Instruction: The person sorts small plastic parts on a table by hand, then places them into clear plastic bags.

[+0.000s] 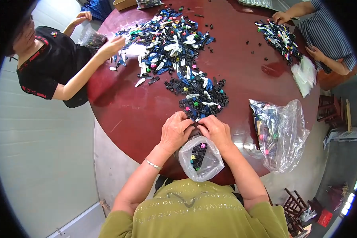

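My left hand (175, 131) and my right hand (215, 132) meet at the near tip of a heap of small clips (205, 95), mostly black, with blue, white and bright ones mixed in. Both hands have fingers curled in a pinch close together. Whatever lies between the fingertips is too small and hidden to name. Just below them, between my wrists, an open-mouthed plastic bag (214, 164) holds black clips and a few pink, yellow and green ones. It rests at the table's near edge, against my body.
A larger heap (166, 43) spreads across the round red table (238, 71). A filled transparent bag (281, 135) lies at right. One person (47, 63) works at left beside a bag (92, 39); another (325, 35) sorts a smaller pile (279, 39) near empty bags (304, 75).
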Motion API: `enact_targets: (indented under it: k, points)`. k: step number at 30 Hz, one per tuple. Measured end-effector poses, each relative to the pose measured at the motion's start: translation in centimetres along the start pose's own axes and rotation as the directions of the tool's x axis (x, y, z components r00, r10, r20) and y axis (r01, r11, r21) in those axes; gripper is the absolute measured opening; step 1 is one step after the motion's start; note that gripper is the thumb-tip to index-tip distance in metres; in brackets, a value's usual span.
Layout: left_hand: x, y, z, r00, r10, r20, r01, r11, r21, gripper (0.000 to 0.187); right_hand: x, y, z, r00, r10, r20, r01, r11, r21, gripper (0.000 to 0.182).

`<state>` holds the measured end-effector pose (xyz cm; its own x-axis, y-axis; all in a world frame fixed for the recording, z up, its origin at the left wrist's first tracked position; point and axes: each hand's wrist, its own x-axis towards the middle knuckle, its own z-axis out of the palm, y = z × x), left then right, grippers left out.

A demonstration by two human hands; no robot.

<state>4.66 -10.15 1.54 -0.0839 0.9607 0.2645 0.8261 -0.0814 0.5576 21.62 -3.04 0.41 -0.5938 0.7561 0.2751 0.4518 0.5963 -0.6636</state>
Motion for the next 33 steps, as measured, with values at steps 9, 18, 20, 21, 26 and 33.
enact_targets:
  k: [9,18,20,21,26,33]
  points:
    - [-0.2,-0.3,0.2,0.996,-0.067,-0.063,0.061,0.995,-0.084,0.027,-0.1,0.1,-0.7,0.973,0.222,0.058,-0.229,0.938,0.258,0.008]
    - [0.1,-0.5,0.4,0.960,-0.275,-0.051,0.258,0.943,-0.210,0.041,-0.2,-3.7,-8.0,0.917,0.310,0.251,-0.377,0.463,0.803,0.015]
    - [0.6,-0.5,0.5,0.958,-0.275,-0.082,0.253,0.945,-0.207,0.043,-0.3,-4.6,-8.8,0.932,0.166,0.322,-0.360,0.514,0.779,0.017]
    - [1.0,-0.4,0.4,0.959,-0.276,-0.067,0.259,0.946,-0.196,0.043,0.3,-5.1,-9.5,0.922,0.132,0.364,-0.368,0.593,0.717,0.016]
    - [2.0,-0.4,0.3,0.984,-0.177,-0.013,0.176,0.980,-0.090,0.042,1.9,-0.9,-4.4,0.988,0.156,0.002,-0.144,0.906,0.397,0.012]
    - [1.1,-1.1,0.9,0.979,-0.199,-0.055,0.189,0.971,-0.147,0.035,2.2,0.0,-0.8,0.995,-0.048,0.089,0.051,0.998,-0.033,0.016]
